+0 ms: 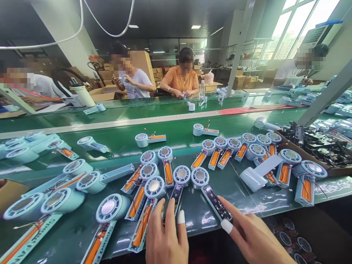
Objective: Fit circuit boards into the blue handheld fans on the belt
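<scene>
My left hand [167,231] reaches in at the bottom middle, its fingers closed around the handle of a light-blue handheld fan [182,175]. A dark circuit board [177,196] shows in that handle, partly covered by my fingers. Between thumb and forefinger, my right hand [247,229] pinches the lower end of another handheld fan [200,177]. Its handle carries a black circuit board [216,201] facing up. Both fans lie on the green work surface with their round heads side by side. White covers sit on a digit of each hand.
Several fans with orange batteries and loose wires [168,172] lie on both sides. A cardboard box of circuit boards [316,143] stands at right. Across the green conveyor [118,126] sit several people, one in an orange top [180,79]. A metal post [324,91] slants at right.
</scene>
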A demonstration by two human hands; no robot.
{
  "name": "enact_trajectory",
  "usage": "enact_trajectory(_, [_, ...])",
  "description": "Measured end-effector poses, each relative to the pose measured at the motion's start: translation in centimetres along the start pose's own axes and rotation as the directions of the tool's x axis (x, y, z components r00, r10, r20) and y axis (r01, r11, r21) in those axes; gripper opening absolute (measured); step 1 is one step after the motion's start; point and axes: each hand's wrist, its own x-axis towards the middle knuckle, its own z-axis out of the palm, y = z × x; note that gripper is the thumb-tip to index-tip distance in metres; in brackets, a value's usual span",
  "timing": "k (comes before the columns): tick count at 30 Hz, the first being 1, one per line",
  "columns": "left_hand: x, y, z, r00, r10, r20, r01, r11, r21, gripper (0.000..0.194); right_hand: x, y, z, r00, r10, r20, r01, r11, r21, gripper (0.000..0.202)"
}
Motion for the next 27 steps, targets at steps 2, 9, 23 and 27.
enact_trajectory(2, [-0.8,-0.2,0.6,0.999,0.017,0.034,-0.017,1.0,0.009,0.034,0.0,0.2,0.3,0.994,-0.092,-0.059,0.082,0.985,-0.15,0.05])
enact_trajectory(9, [-2.0,-0.8,1.4,0.998,0.057,-0.015,-0.058,0.989,-0.135,0.034,0.4,0.0,1.0,0.93,-0.28,-0.237,0.185,0.915,-0.359,0.042])
enact_trajectory(23, [-1.8,-0.7,2.0,0.991,0.071,-0.114,-0.086,0.987,-0.135,0.029,0.6,1.3,3.7,0.915,-0.276,-0.293,0.22,0.952,-0.211,0.043])
enact_trajectory(27, [-1.6,-0.5,1.8,0.988,0.07,-0.134,-0.089,0.986,-0.139,0.029,0.7,1.3,3.9,0.917,-0.266,-0.295,0.205,0.953,-0.223,0.043])
